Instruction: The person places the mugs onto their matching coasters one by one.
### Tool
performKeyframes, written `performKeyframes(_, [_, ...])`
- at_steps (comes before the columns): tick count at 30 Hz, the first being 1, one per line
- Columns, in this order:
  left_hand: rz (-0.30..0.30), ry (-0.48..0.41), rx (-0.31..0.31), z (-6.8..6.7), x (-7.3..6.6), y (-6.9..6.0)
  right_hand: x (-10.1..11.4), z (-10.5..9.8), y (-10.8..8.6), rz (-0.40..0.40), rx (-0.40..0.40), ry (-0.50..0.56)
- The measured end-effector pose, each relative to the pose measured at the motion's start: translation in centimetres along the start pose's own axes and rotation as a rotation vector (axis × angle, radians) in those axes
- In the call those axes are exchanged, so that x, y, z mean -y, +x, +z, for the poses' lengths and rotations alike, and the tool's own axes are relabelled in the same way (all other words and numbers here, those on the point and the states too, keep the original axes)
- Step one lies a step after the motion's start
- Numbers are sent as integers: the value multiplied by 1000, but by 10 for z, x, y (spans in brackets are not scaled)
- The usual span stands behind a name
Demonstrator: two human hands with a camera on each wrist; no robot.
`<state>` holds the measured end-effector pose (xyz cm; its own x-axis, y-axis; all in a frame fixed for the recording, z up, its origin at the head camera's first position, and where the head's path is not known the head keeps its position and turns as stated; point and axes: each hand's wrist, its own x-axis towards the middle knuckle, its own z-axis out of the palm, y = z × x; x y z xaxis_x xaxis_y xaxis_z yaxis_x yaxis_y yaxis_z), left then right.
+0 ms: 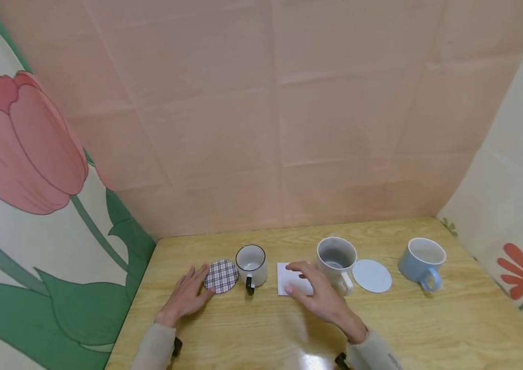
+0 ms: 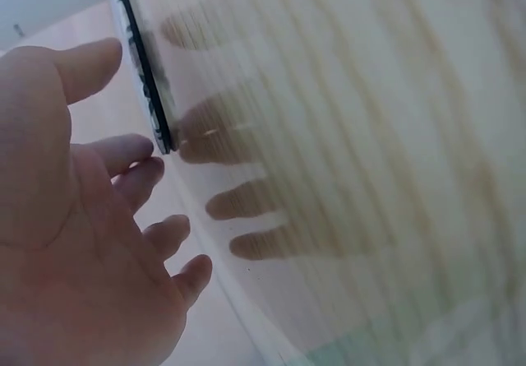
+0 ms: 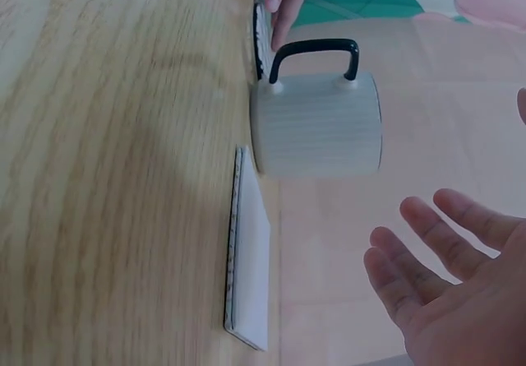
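My left hand (image 1: pixel 187 295) is at the left edge of a round plaid coaster (image 1: pixel 221 276), thumb and fingertips beside its rim. In the left wrist view the fingers of that hand (image 2: pixel 99 185) are spread near the coaster (image 2: pixel 146 70). Just right of the coaster stands a white mug (image 1: pixel 251 267) with a dark rim and black handle. My right hand (image 1: pixel 321 298), fingers apart and slightly bent, hovers over a square white coaster (image 1: pixel 284 280), holding nothing. The right wrist view has this hand (image 3: pixel 460 275) off to the side of the square coaster (image 3: pixel 253 259) and the black-handled mug (image 3: pixel 320 127).
Behind my right hand stands a larger white mug (image 1: pixel 335 254). A round pale blue coaster (image 1: pixel 372 276) lies to its right, and a light blue mug (image 1: pixel 421 259) stands farther right on the wooden table (image 1: pixel 243 334). A pinkish cloth (image 1: pixel 261 128) hangs behind.
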<state>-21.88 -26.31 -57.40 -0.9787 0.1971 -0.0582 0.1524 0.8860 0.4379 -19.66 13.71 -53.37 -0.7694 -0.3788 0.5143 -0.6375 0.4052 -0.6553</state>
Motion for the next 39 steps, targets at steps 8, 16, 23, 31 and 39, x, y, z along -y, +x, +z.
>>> performKeyframes(8, [4, 15, 19, 0, -1, 0, -2, 9, 0, 2, 13, 17])
performKeyframes(16, [-22, 21, 45, 2, 0, 1, -2, 21, 1, -16, 24, 44])
performKeyframes(23, [-20, 15, 60, 2, 3, 2, 3, 28, 2, 7, 26, 78])
performKeyframes(31, [-19, 3, 61, 1, 2, 1, 2, 35, 4, 40, 50, 126])
performKeyframes(39, [-18, 9, 68, -1, -1, 2, 3, 39, 5, 49, 79, 154])
